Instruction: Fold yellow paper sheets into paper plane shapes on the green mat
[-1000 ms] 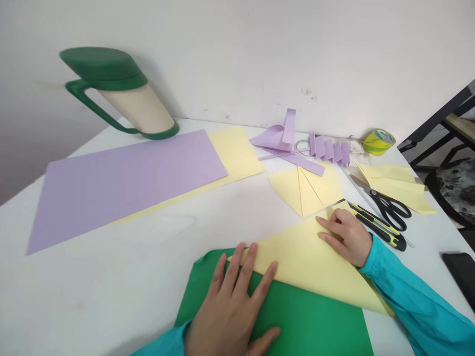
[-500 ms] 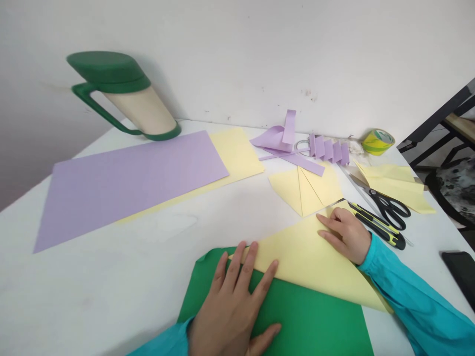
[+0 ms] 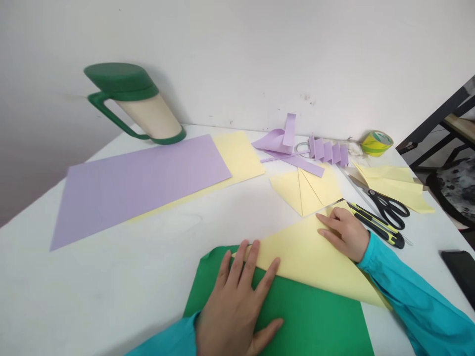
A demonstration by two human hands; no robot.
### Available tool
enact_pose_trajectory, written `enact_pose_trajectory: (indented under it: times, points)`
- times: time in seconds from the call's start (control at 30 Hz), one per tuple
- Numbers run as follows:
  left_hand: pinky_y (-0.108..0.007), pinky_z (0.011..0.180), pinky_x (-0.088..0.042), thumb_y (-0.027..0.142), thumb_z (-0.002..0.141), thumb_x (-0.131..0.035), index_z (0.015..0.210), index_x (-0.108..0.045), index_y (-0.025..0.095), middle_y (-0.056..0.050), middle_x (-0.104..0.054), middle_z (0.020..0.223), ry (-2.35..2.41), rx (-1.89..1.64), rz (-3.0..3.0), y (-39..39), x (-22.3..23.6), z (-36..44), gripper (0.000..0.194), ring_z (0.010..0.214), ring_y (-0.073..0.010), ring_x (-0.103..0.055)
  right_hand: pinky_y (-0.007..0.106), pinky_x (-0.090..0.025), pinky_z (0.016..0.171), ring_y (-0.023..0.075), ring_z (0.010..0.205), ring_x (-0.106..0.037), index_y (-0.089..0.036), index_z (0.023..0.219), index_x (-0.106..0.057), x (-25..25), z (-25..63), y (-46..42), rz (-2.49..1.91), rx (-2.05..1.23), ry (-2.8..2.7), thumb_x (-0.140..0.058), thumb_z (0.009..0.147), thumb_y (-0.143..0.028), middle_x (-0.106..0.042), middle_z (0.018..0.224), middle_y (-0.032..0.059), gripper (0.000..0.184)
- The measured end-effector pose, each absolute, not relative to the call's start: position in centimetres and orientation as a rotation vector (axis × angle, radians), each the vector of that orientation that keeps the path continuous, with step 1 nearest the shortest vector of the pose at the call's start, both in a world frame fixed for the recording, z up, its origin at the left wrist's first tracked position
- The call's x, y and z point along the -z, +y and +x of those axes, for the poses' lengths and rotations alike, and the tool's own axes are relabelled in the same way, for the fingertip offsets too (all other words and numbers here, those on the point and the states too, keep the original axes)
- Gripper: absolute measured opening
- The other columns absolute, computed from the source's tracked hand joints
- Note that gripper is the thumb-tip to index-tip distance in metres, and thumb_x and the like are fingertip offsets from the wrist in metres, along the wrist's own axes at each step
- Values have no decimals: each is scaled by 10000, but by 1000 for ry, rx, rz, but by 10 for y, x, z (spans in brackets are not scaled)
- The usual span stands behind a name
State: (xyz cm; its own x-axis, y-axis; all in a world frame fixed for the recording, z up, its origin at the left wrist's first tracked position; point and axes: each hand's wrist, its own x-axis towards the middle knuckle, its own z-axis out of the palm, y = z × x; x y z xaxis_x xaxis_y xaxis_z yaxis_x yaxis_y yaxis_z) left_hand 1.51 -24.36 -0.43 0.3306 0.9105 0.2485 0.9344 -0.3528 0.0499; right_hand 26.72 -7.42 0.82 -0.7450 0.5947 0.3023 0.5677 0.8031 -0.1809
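Note:
My left hand (image 3: 237, 301) lies flat with fingers spread, over the green paper (image 3: 311, 316) and the left tip of a pale yellow sheet (image 3: 304, 252). That yellow sheet slants across the green paper, its lower edge curved up a little at the right. On its upper right part rests my right hand (image 3: 345, 232), two digits stretched out to the left and the other fingers curled. Neither hand grasps anything. Just past the right hand lie a black and yellow utility knife (image 3: 378, 227) and black-handled scissors (image 3: 386, 205). A folded yellow paper (image 3: 304, 190) sits beyond the fingertips.
A lilac sheet (image 3: 144, 188) overlaps another yellow sheet (image 3: 243, 153) at the left. Behind stands a green and cream jug (image 3: 148, 113). Lilac paper strips (image 3: 297, 160), a pleated lilac piece (image 3: 328, 151), a tape roll (image 3: 376, 143), creased yellow paper (image 3: 397, 185) and a dark phone (image 3: 460, 272) lie rightward.
The view has shifted slightly, so the jug and lilac sheet appear further right and the jug a little lower. Both hands keep their places on the papers.

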Motion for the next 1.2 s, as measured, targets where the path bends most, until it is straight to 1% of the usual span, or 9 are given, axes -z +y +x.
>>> enact_pose_trajectory:
  times: [0.1, 0.2, 0.3, 0.4, 0.53, 0.63, 0.77, 1.03, 1.2]
  points:
    - [-618, 1029, -210, 554, 720, -598, 1431, -361, 219, -199, -243, 1507, -1715, 355, -2474, -243, 2, 15, 821, 1352, -474, -203, 348, -473, 639, 205, 718, -517, -97, 1176, -632, -7, 268, -74, -921, -186, -2620, -449, 933, -381, -521, 763, 76, 416]
    - [-615, 1020, -217, 550, 705, -614, 1428, -364, 197, -231, -249, 1492, -1687, 353, -2473, -242, 2, 15, 843, 1345, -481, -217, 318, -474, 617, 181, 684, -516, -135, 1201, -606, -8, 270, -73, -1007, -371, -2514, -457, 927, -425, -514, 739, 48, 426]
    - [-611, 1020, -217, 556, 698, -613, 1427, -364, 193, -237, -254, 1489, -1679, 352, -2467, -242, 2, 16, 851, 1342, -483, -224, 286, -458, 574, 146, 615, -500, -151, 1157, -623, -9, 273, -72, -1035, -552, -2419, -492, 911, -431, -503, 706, 19, 395]
    - [-607, 1025, -210, 560, 711, -595, 1431, -357, 196, -228, -256, 1493, -1681, 366, -2455, -242, 2, 16, 842, 1341, -481, -231, 278, -453, 571, 132, 607, -494, -169, 1143, -644, -10, 274, -71, -1009, -627, -2406, -517, 900, -427, -508, 734, 21, 377]
    - [-605, 1027, -200, 561, 711, -591, 1427, -367, 191, -229, -263, 1489, -1657, 379, -2457, -242, 2, 15, 837, 1337, -486, -235, 302, -454, 615, 160, 679, -507, -205, 1148, -670, -7, 273, -72, -924, -497, -2471, -492, 912, -427, -494, 749, 38, 370]
    - [-603, 1018, -204, 560, 693, -604, 1426, -365, 181, -251, -270, 1476, -1653, 372, -2459, -241, 3, 15, 859, 1331, -492, -241, 312, -447, 624, 173, 696, -503, -201, 1099, -701, -4, 272, -71, -901, -410, -2520, -474, 922, -400, -486, 740, 47, 350]
    - [-607, 1008, -210, 549, 684, -609, 1428, -358, 176, -266, -264, 1473, -1651, 374, -2453, -241, 4, 15, 869, 1331, -496, -237, 316, -450, 628, 178, 703, -500, -191, 1115, -691, -3, 273, -71, -897, -393, -2539, -489, 913, -385, -486, 751, 50, 345]
    - [-600, 1035, -198, 557, 697, -595, 1440, -348, 205, -200, -291, 1491, -1685, 387, -2453, -240, 5, 16, 858, 1339, -478, -236, 330, -459, 640, 191, 719, -497, -181, 1162, -655, 0, 274, -72, -924, -303, -2564, -532, 885, -364, -486, 763, 50, 354]
    - [-609, 1027, -206, 562, 708, -595, 1449, -326, 218, -209, -260, 1501, -1693, 378, -2466, -242, 6, 16, 860, 1344, -481, -221, 337, -450, 640, 193, 718, -490, -171, 1149, -661, -1, 272, -71, -918, -310, -2580, -529, 883, -351, -493, 764, 54, 347]
